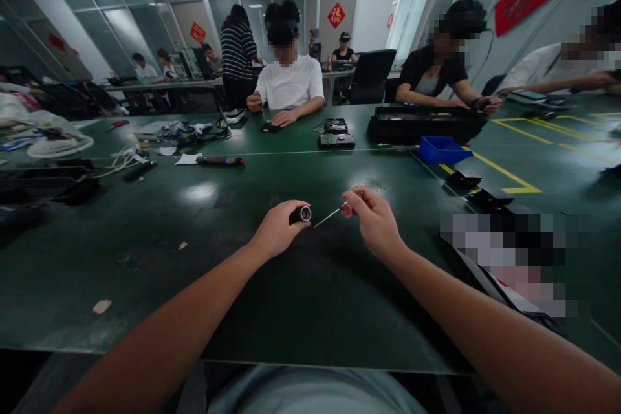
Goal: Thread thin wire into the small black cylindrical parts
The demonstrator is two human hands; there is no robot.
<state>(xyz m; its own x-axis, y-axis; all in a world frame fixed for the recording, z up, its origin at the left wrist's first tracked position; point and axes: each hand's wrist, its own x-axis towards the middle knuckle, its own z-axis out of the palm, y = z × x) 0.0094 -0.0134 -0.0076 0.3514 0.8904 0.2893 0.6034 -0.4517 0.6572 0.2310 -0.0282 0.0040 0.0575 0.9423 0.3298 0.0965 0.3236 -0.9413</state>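
Observation:
My left hand (277,230) is closed round a small black cylinder (304,213), whose round end with a pale ring faces right and toward me. In my right hand (373,220) is a thin screwdriver (328,217), pinched between the fingers at its handle. Its metal shaft slants down to the left, and the tip is just right of the cylinder, apart from it. Both hands are above the green table (272,323).
Across the table are hard drives (336,140), a long black casing (424,124), a blue bin (444,150) and a dark pen-like tool (220,160). Black parts (490,197) lie to the right, cables and a white fan grille (61,146) to the left. Several people sit beyond.

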